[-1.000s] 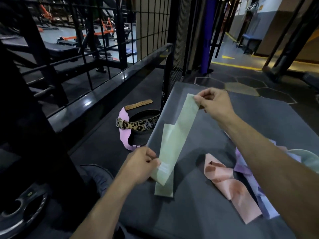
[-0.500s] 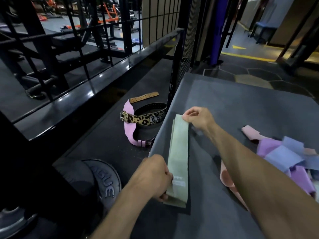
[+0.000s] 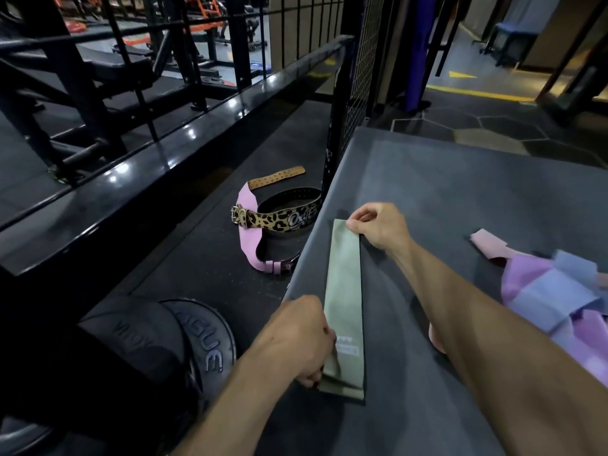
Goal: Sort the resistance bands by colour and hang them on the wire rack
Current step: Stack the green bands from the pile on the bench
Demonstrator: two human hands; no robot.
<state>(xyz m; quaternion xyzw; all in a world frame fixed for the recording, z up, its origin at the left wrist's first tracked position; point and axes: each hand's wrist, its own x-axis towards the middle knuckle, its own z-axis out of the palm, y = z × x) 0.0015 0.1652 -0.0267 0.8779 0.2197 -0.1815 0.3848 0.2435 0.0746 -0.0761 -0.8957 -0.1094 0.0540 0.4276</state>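
Two hands on one green band [image 3: 343, 311], flat along worktop [image 3: 460, 199] left edge. Wire rack [image 3: 360, 60] beyond far-left corner. Weight plate [image 3: 200, 340] and leopard belt [image 3: 279, 220] on floor left. Band pile [image 3: 559, 301] at right edge. Left hand [image 3: 296, 337] fingers curled gripping near end; right hand [image 3: 378, 227] pinches far end.

Grey platform [image 3: 460, 192] w/ green band [image 3: 343, 291], pink/purple/blue bands [image 3: 559, 291].

Leopard-print belt [image 3: 279, 219] with pink lining, floor left of grey platform [image 3: 460, 199]; tan perforated strap [image 3: 275, 177] just beyond; black weight plate [image 3: 204, 340] near left.
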